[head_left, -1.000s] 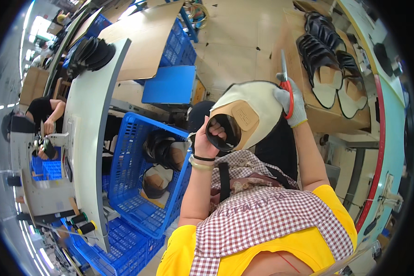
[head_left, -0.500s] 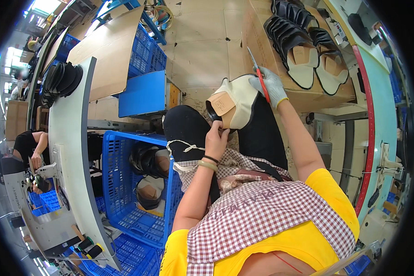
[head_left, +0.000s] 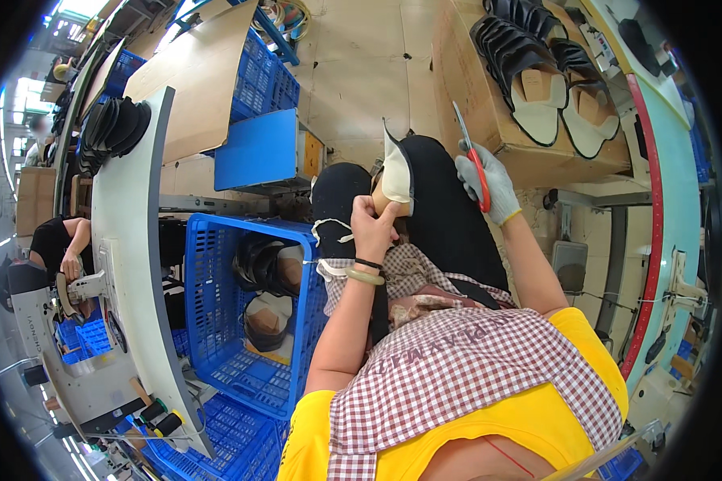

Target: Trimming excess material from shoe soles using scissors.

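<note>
My left hand pinches the near end of a shoe upper with cream lining and a tan patch, above my lap. The upper is turned nearly edge-on, its pointed end rising away from me, so most of its inner face is hidden. In a grey work glove, my right hand is closed round a pair of scissors with red handles. Their blades point up and away, apart from the upper, over my right thigh.
A blue crate at my left holds more uppers. Rows of black-and-cream uppers lie on a cardboard box at the far right. Left stands a grey-white table with black pieces; a co-worker's hand is beyond.
The shoe upper has turned from showing its wide cream face to nearly edge-on. My right hand with the scissors has moved off it, right and slightly nearer me.
</note>
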Tool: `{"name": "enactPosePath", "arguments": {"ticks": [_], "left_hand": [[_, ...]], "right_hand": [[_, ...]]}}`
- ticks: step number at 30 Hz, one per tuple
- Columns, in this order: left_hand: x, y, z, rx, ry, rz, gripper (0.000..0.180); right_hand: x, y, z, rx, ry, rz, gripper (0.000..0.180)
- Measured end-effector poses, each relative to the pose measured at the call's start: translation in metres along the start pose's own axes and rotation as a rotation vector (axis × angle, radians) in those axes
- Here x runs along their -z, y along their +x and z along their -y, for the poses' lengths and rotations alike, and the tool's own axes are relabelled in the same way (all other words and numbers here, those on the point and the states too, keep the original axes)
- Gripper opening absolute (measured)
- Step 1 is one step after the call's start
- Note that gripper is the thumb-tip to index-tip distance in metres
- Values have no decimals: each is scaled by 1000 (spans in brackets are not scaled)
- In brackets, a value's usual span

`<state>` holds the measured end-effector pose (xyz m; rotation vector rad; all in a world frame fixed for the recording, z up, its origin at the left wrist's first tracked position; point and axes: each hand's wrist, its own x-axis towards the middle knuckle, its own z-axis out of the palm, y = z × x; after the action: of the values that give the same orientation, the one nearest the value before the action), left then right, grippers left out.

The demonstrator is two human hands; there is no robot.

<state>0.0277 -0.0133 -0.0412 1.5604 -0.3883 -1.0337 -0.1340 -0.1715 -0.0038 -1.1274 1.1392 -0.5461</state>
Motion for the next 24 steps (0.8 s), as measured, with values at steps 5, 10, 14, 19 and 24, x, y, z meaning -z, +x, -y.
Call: {"name": "enactPosePath", "arguments": {"ticks": [5, 10, 14, 19, 24], "left_hand": [[-15, -14, -28, -688, 832, -379, 35], [-14, -5, -18, -1004, 904, -125, 9], [-6, -9, -5, -932, 619, -178, 5], [-10, -13, -6, -889, 557, -160, 6], [-11, -16, -6, -870, 538, -165, 6]], "right_hand": [[21, -34, 5, -6, -108, 221, 66], [37, -62, 20, -161, 10, 575, 77], [55, -58, -1, -387, 298, 860, 71], [53, -53, -12, -442, 209, 952, 69], [42, -48, -2, -415, 154, 952, 70]]}}
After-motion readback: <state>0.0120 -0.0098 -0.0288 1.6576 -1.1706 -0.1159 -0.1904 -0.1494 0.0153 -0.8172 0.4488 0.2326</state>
